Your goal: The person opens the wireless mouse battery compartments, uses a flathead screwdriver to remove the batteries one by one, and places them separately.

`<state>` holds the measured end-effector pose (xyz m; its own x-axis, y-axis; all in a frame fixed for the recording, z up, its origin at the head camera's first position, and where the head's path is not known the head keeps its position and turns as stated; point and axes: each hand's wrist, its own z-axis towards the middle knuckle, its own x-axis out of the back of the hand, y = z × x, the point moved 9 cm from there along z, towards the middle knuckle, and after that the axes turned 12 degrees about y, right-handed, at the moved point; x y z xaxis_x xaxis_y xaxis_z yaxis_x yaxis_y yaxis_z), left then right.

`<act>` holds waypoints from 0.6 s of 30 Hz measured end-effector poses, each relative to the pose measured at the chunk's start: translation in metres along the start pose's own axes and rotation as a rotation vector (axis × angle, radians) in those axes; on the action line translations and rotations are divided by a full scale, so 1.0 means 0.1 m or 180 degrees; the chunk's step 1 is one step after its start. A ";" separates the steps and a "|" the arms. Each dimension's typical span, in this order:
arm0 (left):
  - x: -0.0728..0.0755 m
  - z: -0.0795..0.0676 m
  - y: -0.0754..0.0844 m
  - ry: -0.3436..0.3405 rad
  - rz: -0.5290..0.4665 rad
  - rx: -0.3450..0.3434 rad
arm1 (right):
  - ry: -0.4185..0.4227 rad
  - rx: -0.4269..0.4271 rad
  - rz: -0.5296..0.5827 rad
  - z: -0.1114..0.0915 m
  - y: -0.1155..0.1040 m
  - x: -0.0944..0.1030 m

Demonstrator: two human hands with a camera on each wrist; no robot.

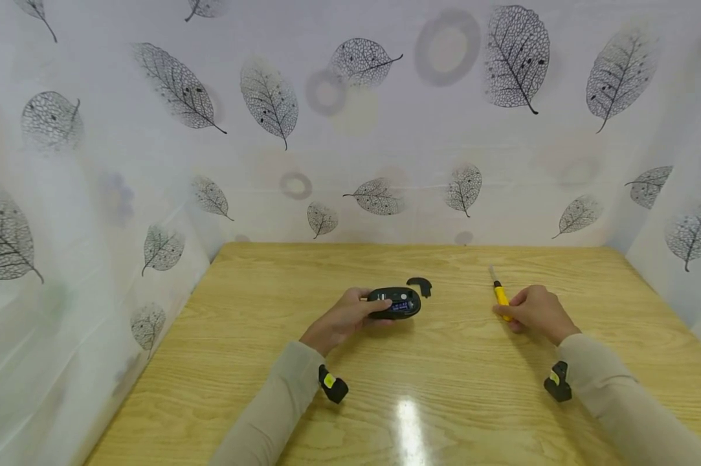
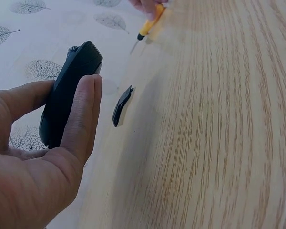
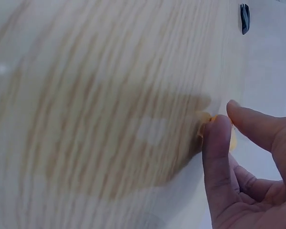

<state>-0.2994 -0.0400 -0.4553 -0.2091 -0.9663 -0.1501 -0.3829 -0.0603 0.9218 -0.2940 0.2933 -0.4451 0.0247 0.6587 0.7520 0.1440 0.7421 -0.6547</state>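
The mouse (image 1: 392, 295) is held above the surface (image 1: 472, 382), underside up, between the thumb and fingers of the left grip (image 1: 343, 318); what look like batteries (image 1: 405, 305) are exposed in its bay. It should prove light and stiff, its smooth shell perhaps slippery, and is best held by its long sides (the thumb is laid at the bay's edge and may be in the way). The screwdriver (image 1: 500, 297) is pinched at its yellow handle by the right grip (image 1: 539, 312); whether it is fully lifted cannot be told. The cover (image 1: 424, 285), thin and probably easily snapped, is seen just beyond the mouse. The surface is backed by a leaf-print sheet (image 1: 385, 149).
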 end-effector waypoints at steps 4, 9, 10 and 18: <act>0.00 -0.01 0.00 0.0006 -0.0005 -0.0010 | 0.0010 0.0095 -0.0103 -0.01 -0.02 0.03; -0.01 -0.03 0.02 -0.0018 -0.0017 -0.0027 | 0.0029 0.0153 -0.0178 -0.02 -0.07 0.10; -0.01 -0.03 0.02 -0.0017 -0.0018 -0.0026 | 0.0037 0.0163 -0.0178 -0.03 -0.09 0.12; -0.02 -0.05 0.04 -0.0049 0.0011 -0.0052 | 0.0162 0.0442 -0.0345 -0.10 -0.33 0.18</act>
<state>-0.2957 -0.0393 -0.4496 -0.2242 -0.9626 -0.1523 -0.3674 -0.0613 0.9280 -0.2880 0.2791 -0.4096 0.0671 0.5692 0.8194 0.0106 0.8208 -0.5711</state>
